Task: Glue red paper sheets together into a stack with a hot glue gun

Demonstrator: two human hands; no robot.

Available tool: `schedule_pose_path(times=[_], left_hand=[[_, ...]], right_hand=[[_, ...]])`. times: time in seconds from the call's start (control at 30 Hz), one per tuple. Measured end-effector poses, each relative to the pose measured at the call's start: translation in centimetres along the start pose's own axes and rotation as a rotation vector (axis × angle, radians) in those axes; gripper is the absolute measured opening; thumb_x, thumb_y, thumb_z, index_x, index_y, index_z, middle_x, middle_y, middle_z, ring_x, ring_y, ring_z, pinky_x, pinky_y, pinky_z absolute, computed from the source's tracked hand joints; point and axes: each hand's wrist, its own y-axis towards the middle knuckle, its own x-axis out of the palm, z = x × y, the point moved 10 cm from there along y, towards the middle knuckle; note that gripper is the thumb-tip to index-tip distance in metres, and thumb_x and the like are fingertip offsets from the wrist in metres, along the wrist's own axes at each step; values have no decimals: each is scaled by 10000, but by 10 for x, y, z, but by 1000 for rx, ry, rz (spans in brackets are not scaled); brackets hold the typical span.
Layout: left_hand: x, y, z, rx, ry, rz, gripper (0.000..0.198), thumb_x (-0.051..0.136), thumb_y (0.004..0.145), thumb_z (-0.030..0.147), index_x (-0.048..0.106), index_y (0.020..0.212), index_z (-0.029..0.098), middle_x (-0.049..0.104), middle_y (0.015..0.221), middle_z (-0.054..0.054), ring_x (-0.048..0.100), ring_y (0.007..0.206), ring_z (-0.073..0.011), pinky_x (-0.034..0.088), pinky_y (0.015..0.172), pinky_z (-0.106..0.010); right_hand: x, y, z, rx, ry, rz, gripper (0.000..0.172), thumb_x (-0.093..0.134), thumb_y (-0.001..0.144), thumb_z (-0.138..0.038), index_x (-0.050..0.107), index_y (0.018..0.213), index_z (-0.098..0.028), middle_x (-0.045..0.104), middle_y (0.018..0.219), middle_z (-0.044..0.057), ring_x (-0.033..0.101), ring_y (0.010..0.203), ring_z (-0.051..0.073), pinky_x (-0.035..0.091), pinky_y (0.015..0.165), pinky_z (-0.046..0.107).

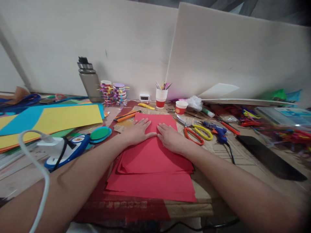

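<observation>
Work surface: brown cardboard [245, 158], its near left part dark red with printed characters. Far side: a white wall panel [136, 42], with a second white panel [243, 61] overlapping it at right.

Centre: a stack of red paper [155, 158], layers staggered, the lowest sheets reaching nearest the surface's near edge; a margin of dark red and brown shows between.

Hands: we note the left hand [136, 132] flat on the stack's far half, fingers spread, thumb pointing right; the right hand [170, 137] flat opposite, fingers closer together. Both are palm down; whether they touch one another we cannot tell.

Left side, crowded: blue power strip [81, 145] with white charger [51, 147]; green disc [99, 133]; yellow sheet [73, 118]. A white cable [45, 181] passes across our view of the left forearm.

Far edge, left to right: grey bottle [89, 84], white clock [144, 97], pen-filled cup [161, 98], red-and-white cup [181, 107].

Right side: orange-handled scissors [186, 130] near the right wrist, then blue glue gun [221, 135] and black phone [270, 157]. Between right forearm and phone we record a strip of exposed cardboard, narrowing around the glue gun's cord.
</observation>
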Motion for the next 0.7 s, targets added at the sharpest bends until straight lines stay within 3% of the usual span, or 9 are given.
schedule_pose_path(times=[0.7], left_hand=[[3, 1, -2, 12, 0, -6, 897, 222, 827, 745, 265, 1481, 132, 219, 1546, -115, 174, 1433, -250, 150, 1146, -423]], right_hand=[[0, -1, -2, -11, -24, -19, 459, 254, 971, -238, 386, 1367, -46, 355, 1464, 221, 295, 1375, 297, 288, 1077, 465]])
